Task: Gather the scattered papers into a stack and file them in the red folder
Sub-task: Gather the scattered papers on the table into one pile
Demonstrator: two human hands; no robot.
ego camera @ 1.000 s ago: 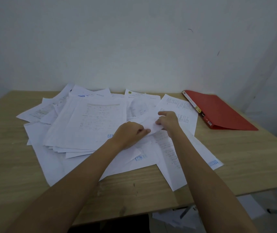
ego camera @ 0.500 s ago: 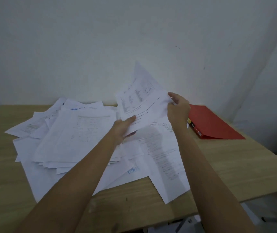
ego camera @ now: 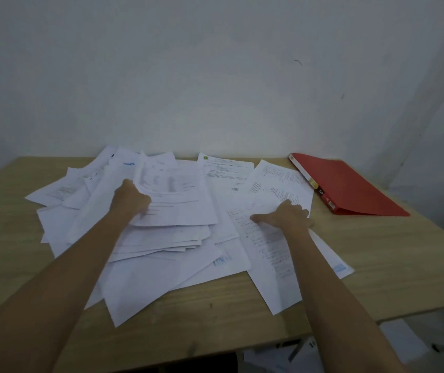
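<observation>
On a table (ego camera: pixel 382 254) strewn with papers (ego camera: pixel 161 243), red folder (ego camera: pixel 350 184) lying closed far right, a person is gathering: left hand (ego camera: pixel 132 200) gripping the pile's top sheets, right hand (ego camera: pixel 285 218) lying on a loose sheet (ego camera: pixel 272 259), grip unclear, likely needing sliding across next.

Bare left forearm (ego camera: pixel 62 278) at 7 o'clock, bare right forearm (ego camera: pixel 334 289) at 5 o'clock; left hand (ego camera: pixel 132 200) and right hand (ego camera: pixel 288 218) bare.

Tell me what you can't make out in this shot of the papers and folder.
Head view only:
- Print on the papers: too blurred and small to read.
- Left hand: fingertips tucked under the papers, grip hidden.
- Red folder: closed, contents hidden; spine label too small.
- Sheets under the table: cut off by its edge.
</observation>
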